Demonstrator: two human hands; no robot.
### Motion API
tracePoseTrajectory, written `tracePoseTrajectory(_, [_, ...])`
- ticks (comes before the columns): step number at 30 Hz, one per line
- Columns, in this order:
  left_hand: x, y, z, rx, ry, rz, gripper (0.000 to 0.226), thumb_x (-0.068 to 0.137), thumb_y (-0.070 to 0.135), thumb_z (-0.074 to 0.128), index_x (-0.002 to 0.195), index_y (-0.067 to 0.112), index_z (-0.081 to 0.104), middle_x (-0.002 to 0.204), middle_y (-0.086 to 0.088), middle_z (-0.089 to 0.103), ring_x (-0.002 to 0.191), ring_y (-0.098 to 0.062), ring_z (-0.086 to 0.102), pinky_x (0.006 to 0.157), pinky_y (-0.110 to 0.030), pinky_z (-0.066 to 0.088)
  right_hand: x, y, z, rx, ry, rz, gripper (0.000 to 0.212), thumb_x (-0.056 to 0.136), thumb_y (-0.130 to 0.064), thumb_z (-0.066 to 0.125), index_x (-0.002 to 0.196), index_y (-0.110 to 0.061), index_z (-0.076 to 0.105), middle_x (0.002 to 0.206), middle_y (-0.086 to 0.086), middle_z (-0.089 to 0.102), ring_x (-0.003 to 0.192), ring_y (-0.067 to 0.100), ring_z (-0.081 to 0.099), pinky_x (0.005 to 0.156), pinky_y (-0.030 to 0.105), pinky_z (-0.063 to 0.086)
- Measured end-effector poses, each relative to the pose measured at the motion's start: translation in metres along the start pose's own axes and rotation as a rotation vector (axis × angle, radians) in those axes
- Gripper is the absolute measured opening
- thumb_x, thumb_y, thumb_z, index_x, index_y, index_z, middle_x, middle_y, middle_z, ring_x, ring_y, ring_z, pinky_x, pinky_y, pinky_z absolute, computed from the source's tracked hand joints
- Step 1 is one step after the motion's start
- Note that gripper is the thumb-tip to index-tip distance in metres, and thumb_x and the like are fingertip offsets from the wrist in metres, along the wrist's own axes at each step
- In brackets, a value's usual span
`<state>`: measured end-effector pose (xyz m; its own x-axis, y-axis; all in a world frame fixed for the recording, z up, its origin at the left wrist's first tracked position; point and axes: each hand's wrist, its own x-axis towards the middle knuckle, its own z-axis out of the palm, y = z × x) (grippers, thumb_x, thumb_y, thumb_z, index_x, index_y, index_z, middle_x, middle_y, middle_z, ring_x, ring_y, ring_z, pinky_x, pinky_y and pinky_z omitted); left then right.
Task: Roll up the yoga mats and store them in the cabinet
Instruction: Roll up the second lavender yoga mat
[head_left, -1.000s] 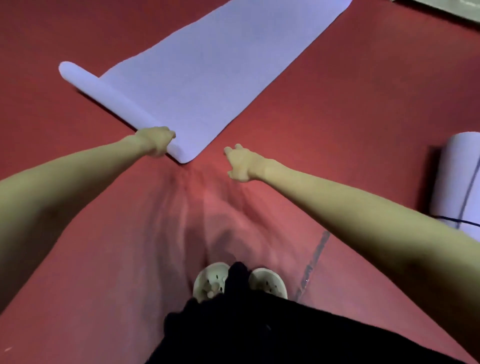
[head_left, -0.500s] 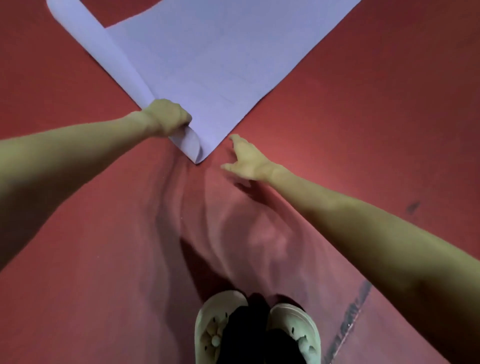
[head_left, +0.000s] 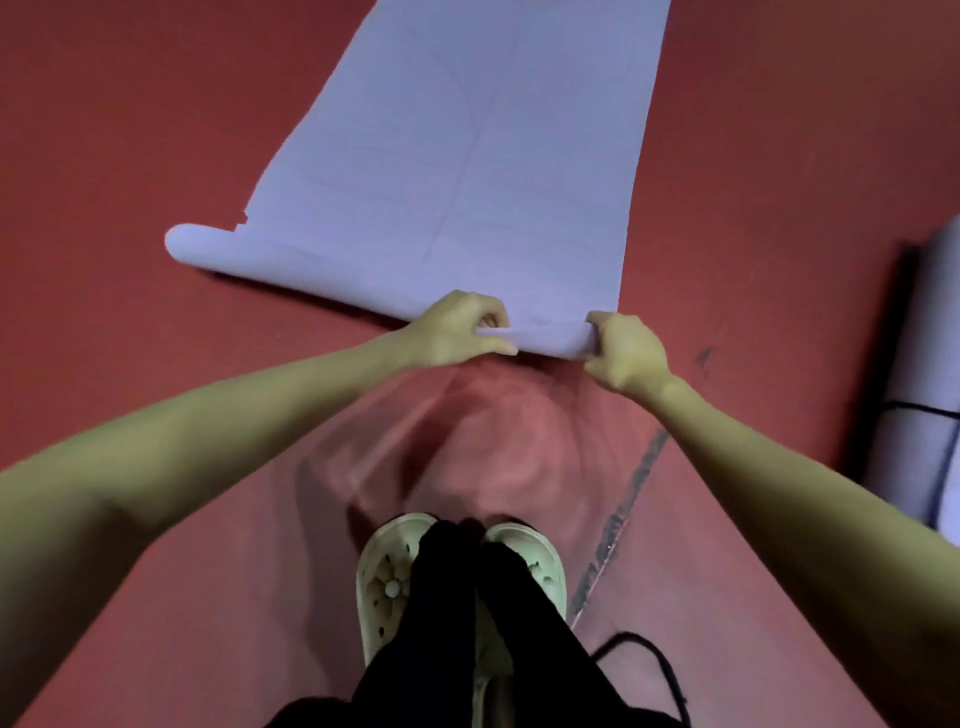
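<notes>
A pale lilac yoga mat (head_left: 467, 156) lies spread on the red floor, stretching away from me. Its near end is rolled into a thin tube (head_left: 291, 265) that runs from the far left to the right corner. My left hand (head_left: 457, 330) grips the roll a little right of its middle, fingers curled over the top. At the roll's right end, my right hand (head_left: 626, 351) holds the tube with fingers wrapped round it. No cabinet is in view.
A second lilac mat (head_left: 930, 374), rolled up and tied with a dark strap, lies at the right edge. My feet in pale slippers (head_left: 395, 577) stand just behind the roll. A black cord (head_left: 660, 670) loops on the floor at lower right.
My right hand, open on the floor before, has come onto the roll's right end and taken hold. The mat now lies squarer in front of me, and my left hand still grips the roll.
</notes>
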<state>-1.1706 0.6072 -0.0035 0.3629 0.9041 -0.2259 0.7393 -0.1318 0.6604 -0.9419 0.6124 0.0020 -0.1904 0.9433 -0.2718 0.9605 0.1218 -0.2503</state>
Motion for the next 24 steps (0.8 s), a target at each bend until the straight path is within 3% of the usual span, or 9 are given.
tracePoseTrajectory(3, [0.000, -0.013, -0.002, 0.363, -0.001, 0.057, 0.042, 0.090, 0.038, 0.063, 0.124, 0.012, 0.056, 0.116, -0.009, 0.062, 0.111, -0.028, 0.054, 0.095, -0.037, 0.037, -0.008, 0.021, -0.004, -0.220, -0.066, 0.218, 0.028, 0.080, -0.010, 0.060, 0.108, -0.007, 0.061, 0.114, 0.017, 0.063, 0.105, 0.037, 0.062, 0.079, 0.037, 0.045])
tracePoseTrajectory(5, [0.000, -0.031, -0.009, 0.446, 0.061, -0.001, 0.045, 0.093, 0.030, 0.060, 0.130, 0.008, 0.050, 0.124, -0.015, 0.056, 0.115, -0.034, 0.051, 0.099, -0.041, 0.035, -0.007, 0.025, -0.001, -0.296, -0.063, 0.316, 0.028, 0.083, -0.006, 0.057, 0.111, -0.008, 0.061, 0.114, 0.015, 0.064, 0.106, 0.035, 0.063, 0.092, 0.036, 0.041])
tracePoseTrajectory(7, [-0.004, -0.054, -0.016, 0.443, 0.112, -0.045, 0.044, 0.090, 0.015, 0.063, 0.129, 0.002, 0.049, 0.127, -0.021, 0.051, 0.116, -0.038, 0.049, 0.097, -0.045, 0.037, -0.004, 0.025, 0.005, -0.346, -0.011, 0.352, 0.030, 0.081, -0.006, 0.057, 0.112, -0.006, 0.057, 0.111, 0.016, 0.064, 0.103, 0.036, 0.062, 0.095, 0.036, 0.034])
tracePoseTrajectory(9, [-0.011, -0.078, -0.020, 0.424, 0.184, -0.060, 0.047, 0.086, 0.004, 0.064, 0.129, 0.000, 0.049, 0.134, -0.023, 0.043, 0.120, -0.039, 0.045, 0.096, -0.047, 0.041, 0.003, 0.025, 0.019, -0.336, 0.093, 0.273, 0.047, 0.076, -0.009, 0.064, 0.119, -0.002, 0.048, 0.114, 0.021, 0.056, 0.105, 0.038, 0.055, 0.100, 0.041, 0.030])
tracePoseTrajectory(11, [-0.021, -0.094, -0.019, 0.410, 0.277, -0.046, 0.048, 0.084, 0.001, 0.066, 0.129, 0.001, 0.048, 0.140, -0.021, 0.037, 0.123, -0.037, 0.042, 0.094, -0.048, 0.045, 0.003, 0.019, 0.038, -0.263, 0.203, 0.058, 0.064, 0.068, -0.009, 0.067, 0.126, 0.002, 0.044, 0.111, 0.023, 0.052, 0.102, 0.039, 0.051, 0.099, 0.046, 0.031])
tracePoseTrajectory(14, [-0.026, -0.108, -0.009, 0.370, 0.436, -0.026, 0.036, 0.085, 0.007, 0.067, 0.119, 0.002, 0.053, 0.136, -0.018, 0.041, 0.117, -0.031, 0.042, 0.090, -0.038, 0.042, 0.005, 0.010, 0.067, -0.176, 0.465, -0.239, 0.060, 0.064, 0.000, 0.064, 0.123, 0.005, 0.051, 0.103, 0.024, 0.056, 0.092, 0.038, 0.047, 0.089, 0.044, 0.035])
tracePoseTrajectory(17, [-0.034, -0.125, -0.002, 0.373, 0.581, -0.023, 0.025, 0.086, 0.003, 0.063, 0.110, -0.001, 0.058, 0.122, -0.020, 0.051, 0.108, -0.029, 0.042, 0.090, -0.032, 0.038, 0.008, 0.014, 0.090, -0.097, 0.590, -0.328, 0.048, 0.070, 0.008, 0.058, 0.118, 0.006, 0.055, 0.112, 0.026, 0.055, 0.103, 0.034, 0.038, 0.099, 0.050, 0.036])
tracePoseTrajectory(20, [-0.041, -0.141, -0.001, 0.464, 0.527, -0.004, 0.037, 0.083, 0.002, 0.065, 0.118, -0.005, 0.056, 0.117, -0.025, 0.055, 0.105, -0.037, 0.050, 0.091, -0.045, 0.041, 0.010, 0.024, 0.103, -0.052, 0.584, -0.366, 0.037, 0.081, -0.004, 0.059, 0.116, 0.006, 0.057, 0.118, 0.028, 0.052, 0.108, 0.039, 0.045, 0.100, 0.048, 0.037])
tracePoseTrajectory(24, [-0.042, -0.150, -0.005, 0.550, 0.437, 0.089, 0.034, 0.081, 0.007, 0.068, 0.111, -0.005, 0.060, 0.110, -0.024, 0.060, 0.096, -0.040, 0.055, 0.083, -0.046, 0.046, 0.006, 0.032, 0.113, -0.115, 0.619, -0.356, 0.035, 0.089, -0.013, 0.062, 0.121, -0.002, 0.059, 0.112, 0.023, 0.056, 0.097, 0.036, 0.048, 0.087, 0.044, 0.034])
